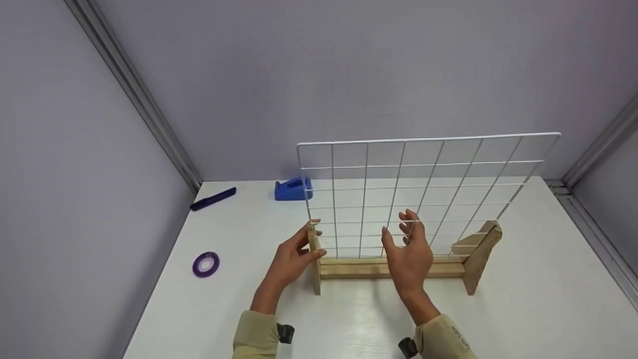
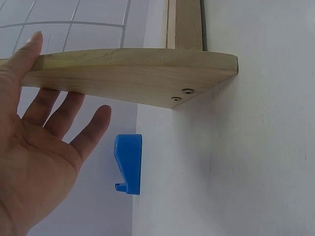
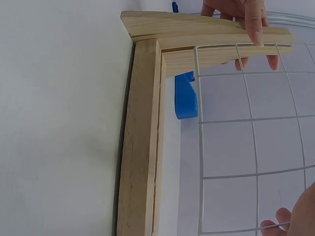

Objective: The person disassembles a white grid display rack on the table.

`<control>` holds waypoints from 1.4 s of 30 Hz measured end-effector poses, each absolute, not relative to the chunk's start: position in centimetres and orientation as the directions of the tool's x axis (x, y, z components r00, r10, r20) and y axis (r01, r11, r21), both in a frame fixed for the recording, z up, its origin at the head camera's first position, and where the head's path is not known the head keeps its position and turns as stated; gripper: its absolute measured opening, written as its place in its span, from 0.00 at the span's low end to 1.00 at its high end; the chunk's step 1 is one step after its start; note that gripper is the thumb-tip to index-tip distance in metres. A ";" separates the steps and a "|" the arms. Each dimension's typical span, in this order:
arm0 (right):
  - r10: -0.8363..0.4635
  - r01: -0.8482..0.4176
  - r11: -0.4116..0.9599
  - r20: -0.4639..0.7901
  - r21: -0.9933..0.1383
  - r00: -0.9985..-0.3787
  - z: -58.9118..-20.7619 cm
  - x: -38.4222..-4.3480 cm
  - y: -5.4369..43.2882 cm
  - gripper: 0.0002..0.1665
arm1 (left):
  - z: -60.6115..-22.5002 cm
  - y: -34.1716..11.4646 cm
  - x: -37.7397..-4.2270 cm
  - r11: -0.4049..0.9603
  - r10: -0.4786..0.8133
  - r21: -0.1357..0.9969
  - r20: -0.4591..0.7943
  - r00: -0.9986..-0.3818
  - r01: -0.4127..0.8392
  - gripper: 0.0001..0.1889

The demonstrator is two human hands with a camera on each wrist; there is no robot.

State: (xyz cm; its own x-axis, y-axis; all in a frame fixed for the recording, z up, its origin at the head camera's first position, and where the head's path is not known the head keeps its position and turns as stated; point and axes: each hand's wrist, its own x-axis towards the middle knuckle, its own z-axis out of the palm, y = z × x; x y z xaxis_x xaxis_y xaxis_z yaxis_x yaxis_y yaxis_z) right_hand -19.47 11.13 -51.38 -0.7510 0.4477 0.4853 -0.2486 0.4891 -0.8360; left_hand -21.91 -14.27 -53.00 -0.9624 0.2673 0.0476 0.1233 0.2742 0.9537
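Observation:
A white wire grid panel leans back in a wooden stand, made of a crossbar between two upright side pieces. My left hand holds the left side piece near its top, thumb on the inner face and fingers round the outer side. Two screw heads show low on that outer face. In front of the grid's middle is my right hand, thumb and loosely bent fingers apart, the fingertips overlapping the wires. Fingertips of this hand show at the lower right of the right wrist view, where a wire crosses them.
The right side piece stands at the crossbar's far end. Behind the stand's left end sits a blue tape dispenser. On the table's left lie a purple ring-shaped roll and a dark blue slim tool. Grey walls enclose the table.

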 end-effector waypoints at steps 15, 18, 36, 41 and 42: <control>0.462 -0.265 0.442 0.471 -0.857 -0.752 -49.9 -19.6 11.2 0.36 | -52.9 -14.0 -22.1 0.265 0.267 0.952 0.082 -0.960 0.155 0.37; 0.460 -0.274 0.433 0.472 -0.859 -0.752 -49.7 -19.5 11.2 0.37 | -53.2 -14.1 -21.9 0.254 0.273 0.954 0.089 -0.958 0.161 0.37; 0.474 -0.283 0.431 0.482 -0.857 -0.737 -47.8 -19.7 10.9 0.39 | -53.1 -14.2 -21.8 0.263 0.271 0.952 0.082 -0.959 0.156 0.37; 0.476 -0.293 0.408 0.475 -0.865 -0.740 -47.2 -19.7 10.9 0.39 | -53.2 -14.2 -21.8 0.262 0.273 0.952 0.087 -0.958 0.161 0.36; 0.476 -0.295 0.400 0.472 -0.868 -0.742 -47.1 -19.7 10.9 0.39 | -53.2 -14.2 -21.8 0.266 0.272 0.950 0.088 -0.958 0.163 0.36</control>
